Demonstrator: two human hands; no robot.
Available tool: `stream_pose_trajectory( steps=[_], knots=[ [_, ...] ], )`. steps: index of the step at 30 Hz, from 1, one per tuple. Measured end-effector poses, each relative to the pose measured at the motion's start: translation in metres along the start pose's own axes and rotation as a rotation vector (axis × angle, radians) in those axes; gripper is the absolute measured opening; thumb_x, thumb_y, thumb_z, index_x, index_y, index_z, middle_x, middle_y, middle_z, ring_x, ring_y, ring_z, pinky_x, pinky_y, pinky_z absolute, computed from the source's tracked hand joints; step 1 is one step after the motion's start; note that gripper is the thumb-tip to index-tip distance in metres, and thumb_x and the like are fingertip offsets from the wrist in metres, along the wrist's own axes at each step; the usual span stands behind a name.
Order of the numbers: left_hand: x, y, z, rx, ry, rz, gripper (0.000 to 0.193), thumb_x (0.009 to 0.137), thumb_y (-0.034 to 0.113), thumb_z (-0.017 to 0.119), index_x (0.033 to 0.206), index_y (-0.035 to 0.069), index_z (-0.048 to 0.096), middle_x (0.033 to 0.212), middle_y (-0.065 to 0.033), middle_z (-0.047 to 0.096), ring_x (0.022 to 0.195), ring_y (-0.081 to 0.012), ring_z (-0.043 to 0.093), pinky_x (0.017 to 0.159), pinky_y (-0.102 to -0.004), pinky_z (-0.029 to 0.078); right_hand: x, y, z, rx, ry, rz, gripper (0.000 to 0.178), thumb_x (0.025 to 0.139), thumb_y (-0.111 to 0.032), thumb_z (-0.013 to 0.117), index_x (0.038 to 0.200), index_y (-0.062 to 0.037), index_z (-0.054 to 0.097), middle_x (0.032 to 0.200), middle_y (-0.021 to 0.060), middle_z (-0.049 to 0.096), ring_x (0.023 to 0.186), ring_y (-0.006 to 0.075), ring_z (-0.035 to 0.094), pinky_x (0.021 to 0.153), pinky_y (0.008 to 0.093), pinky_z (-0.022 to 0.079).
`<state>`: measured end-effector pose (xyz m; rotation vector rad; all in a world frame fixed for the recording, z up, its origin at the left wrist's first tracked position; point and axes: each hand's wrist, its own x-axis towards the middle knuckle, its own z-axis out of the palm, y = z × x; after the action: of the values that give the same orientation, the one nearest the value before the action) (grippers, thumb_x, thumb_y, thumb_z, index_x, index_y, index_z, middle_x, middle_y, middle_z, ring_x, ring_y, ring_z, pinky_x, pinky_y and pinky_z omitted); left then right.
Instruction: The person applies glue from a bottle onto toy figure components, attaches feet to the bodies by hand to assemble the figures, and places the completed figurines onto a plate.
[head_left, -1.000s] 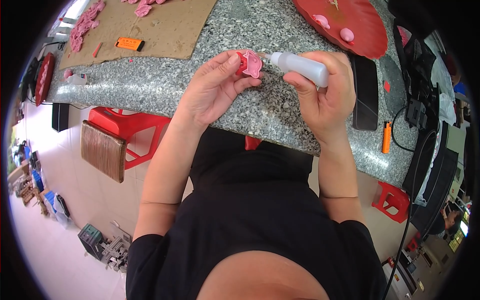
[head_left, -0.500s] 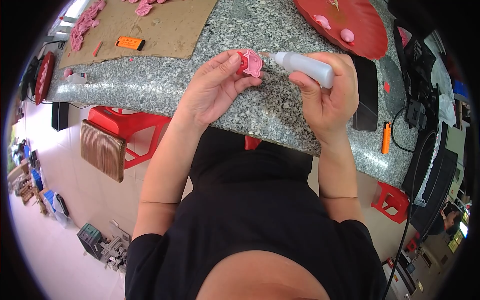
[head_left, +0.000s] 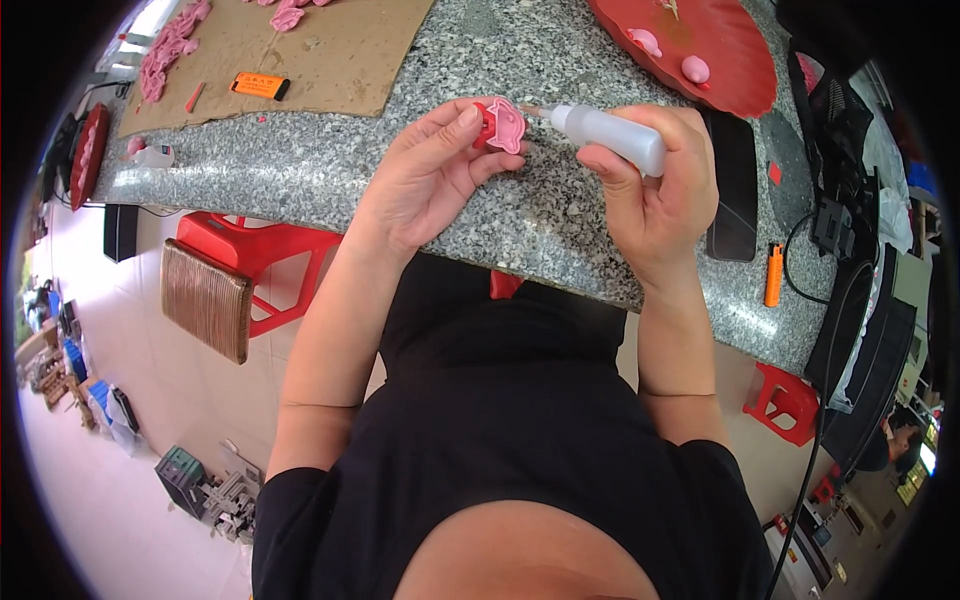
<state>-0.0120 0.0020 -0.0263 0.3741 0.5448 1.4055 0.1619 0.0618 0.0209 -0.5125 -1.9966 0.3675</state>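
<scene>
Between thumb and fingers, my left hand (head_left: 430, 165) grips a small pink-and-red figure piece (head_left: 507, 127) with pointed, ear-like corners, its pink face turned to the right. My right hand (head_left: 665, 185) is wrapped round a translucent white squeeze bottle (head_left: 615, 138), tilted so that its thin nozzle points left. The nozzle tip is close to the upper right edge of the pink piece; whether they touch I cannot tell. Both hands are held over the speckled granite table (head_left: 560, 235).
A brown cardboard sheet (head_left: 335, 60) bears pink pieces (head_left: 172, 50) and an orange lighter (head_left: 260, 86). Far right is a red scalloped tray (head_left: 735, 50) with pink balls. A black phone (head_left: 732, 190) and another orange lighter (head_left: 773, 275) lie right. A red stool (head_left: 235, 245) stands left.
The squeeze bottle and my right hand have shifted very slightly left, bringing the nozzle a touch nearer the pink piece. My left hand keeps its hold almost unmoved.
</scene>
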Motion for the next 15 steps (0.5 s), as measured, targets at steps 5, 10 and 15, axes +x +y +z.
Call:
stream_pose_trajectory(
  steps=[5,10,15],
  knots=[
    [-0.0005,-0.0005,0.0021,0.005,0.027,0.000,0.023,0.086,0.015,0.050,0.100,-0.003,0.052,0.095,-0.0129,0.058,0.085,-0.0204,0.058,0.078,-0.0326,0.049,0.0001,-0.0002,-0.0003,-0.007,0.010,-0.008,0.036,0.065,-0.014,0.072,0.092,-0.0017,0.051,0.077,0.0055,0.057,0.065,0.0196,0.051,0.052,0.0265,0.043],
    [-0.0004,0.0001,0.0001,-0.012,0.008,-0.007,0.022,0.086,0.014,0.050,0.100,-0.003,0.052,0.095,-0.0129,0.058,0.086,-0.0202,0.058,0.078,-0.0327,0.049,0.0013,-0.0020,0.0013,-0.004,0.003,0.017,0.035,0.065,-0.013,0.072,0.091,-0.0019,0.051,0.077,0.0054,0.057,0.064,0.0195,0.051,0.052,0.0264,0.042],
    [-0.0002,-0.0006,0.0020,-0.011,0.012,0.008,0.023,0.086,0.014,0.051,0.101,-0.003,0.052,0.095,-0.0135,0.058,0.086,-0.0205,0.058,0.078,-0.0323,0.049,0.0013,-0.0025,0.0000,0.000,0.008,0.018,0.033,0.065,-0.014,0.072,0.089,-0.0022,0.052,0.077,0.0051,0.057,0.064,0.0194,0.051,0.051,0.0263,0.042]
  ],
)
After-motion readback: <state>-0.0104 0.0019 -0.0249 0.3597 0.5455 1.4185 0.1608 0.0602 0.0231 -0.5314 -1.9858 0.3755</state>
